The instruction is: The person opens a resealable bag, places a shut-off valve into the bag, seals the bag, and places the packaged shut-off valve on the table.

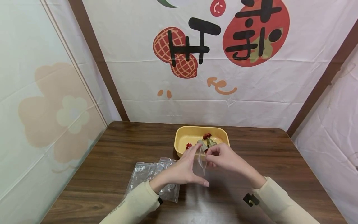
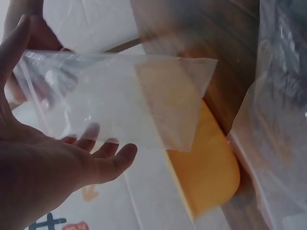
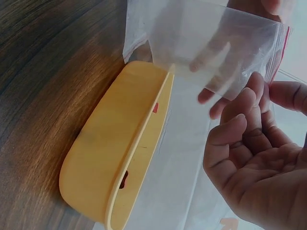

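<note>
One clear zip-lock bag (image 2: 115,96), thin and limp, with a red-lined mouth (image 3: 283,50), held between my hands near the rounded yellow plastic tub (image 3: 100,139). My right hand (image 1: 225,158) pinches the mouth; my left hand (image 1: 183,169) spreads its fingers apart. Even tension should open it without creasing.

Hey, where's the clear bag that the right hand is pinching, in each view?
Head: the clear bag is below and slightly right of centre.
Left wrist: it spans the upper left, reaching past the middle.
Right wrist: it's along the top, from left of centre toward the right edge.
Shared landmark: the yellow tub.
</note>
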Motion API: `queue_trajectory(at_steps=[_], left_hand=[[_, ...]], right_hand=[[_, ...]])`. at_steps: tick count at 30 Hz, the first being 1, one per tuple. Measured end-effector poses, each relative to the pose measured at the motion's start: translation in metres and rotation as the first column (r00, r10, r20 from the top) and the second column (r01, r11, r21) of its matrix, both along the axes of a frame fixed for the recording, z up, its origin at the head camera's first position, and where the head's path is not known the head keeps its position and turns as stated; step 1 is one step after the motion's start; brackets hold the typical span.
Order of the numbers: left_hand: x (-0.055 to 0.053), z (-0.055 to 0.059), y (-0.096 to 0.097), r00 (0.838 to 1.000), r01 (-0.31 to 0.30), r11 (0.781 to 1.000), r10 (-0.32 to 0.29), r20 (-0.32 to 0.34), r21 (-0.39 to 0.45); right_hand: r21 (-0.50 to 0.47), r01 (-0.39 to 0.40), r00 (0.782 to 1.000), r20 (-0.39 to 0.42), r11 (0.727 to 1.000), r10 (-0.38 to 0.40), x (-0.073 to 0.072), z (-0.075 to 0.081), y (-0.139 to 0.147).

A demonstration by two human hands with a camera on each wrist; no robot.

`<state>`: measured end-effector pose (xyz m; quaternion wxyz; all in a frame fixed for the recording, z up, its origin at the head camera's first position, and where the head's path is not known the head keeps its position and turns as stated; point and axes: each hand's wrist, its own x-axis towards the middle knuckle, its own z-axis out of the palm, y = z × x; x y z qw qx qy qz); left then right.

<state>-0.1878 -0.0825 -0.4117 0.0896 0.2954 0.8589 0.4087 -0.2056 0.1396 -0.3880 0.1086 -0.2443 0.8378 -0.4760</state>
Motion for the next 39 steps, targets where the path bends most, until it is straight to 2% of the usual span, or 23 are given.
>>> queue_trajectory(at_steps=[5,11,16,19,22,25,28,30,32,39], left_hand=[[0.001,-0.006,0.003,0.999,-0.022,0.999,0.021,0.033,0.031],[0.001,-0.006,0.004,1.000,-0.024,0.999,0.024,0.009,0.033],[0.002,-0.004,0.006,0.999,-0.048,0.998,0.047,0.009,0.041],[0.002,-0.004,0.007,0.998,-0.063,0.997,0.063,0.011,0.037],[0.001,-0.005,0.008,0.997,-0.076,0.997,0.076,0.002,0.024],[0.000,-0.007,0.008,0.996,-0.084,0.996,0.084,-0.025,0.014],[-0.001,-0.008,0.008,0.995,-0.086,0.996,0.086,-0.040,-0.005],[-0.001,-0.008,0.008,0.996,-0.086,0.996,0.085,-0.042,-0.019],[-0.002,-0.009,0.008,0.996,-0.087,0.996,0.086,-0.040,-0.031],[-0.003,-0.010,0.008,0.993,-0.097,0.994,0.094,-0.066,-0.045]], right_hand=[[-0.009,-0.024,1.000,-0.008,1.000,0.023,-0.002,-0.002,0.000],[-0.005,-0.019,1.000,0.000,1.000,0.019,-0.002,0.000,0.001],[0.026,0.044,0.998,-0.054,0.999,-0.043,0.000,0.002,0.002],[0.039,0.103,0.990,-0.104,0.994,-0.099,0.002,0.003,0.001],[0.042,0.128,0.979,-0.165,0.991,-0.120,0.006,0.006,-0.003],[0.077,0.121,0.952,-0.290,0.990,-0.094,0.013,0.011,-0.010],[0.170,0.122,0.899,-0.437,0.978,-0.036,0.020,0.014,-0.019],[0.235,0.140,0.865,-0.502,0.962,-0.003,0.024,0.016,-0.024],[0.289,0.165,0.842,-0.539,0.943,0.018,0.028,0.017,-0.028],[0.388,0.219,0.797,-0.600,0.895,0.065,0.030,0.018,-0.034]])
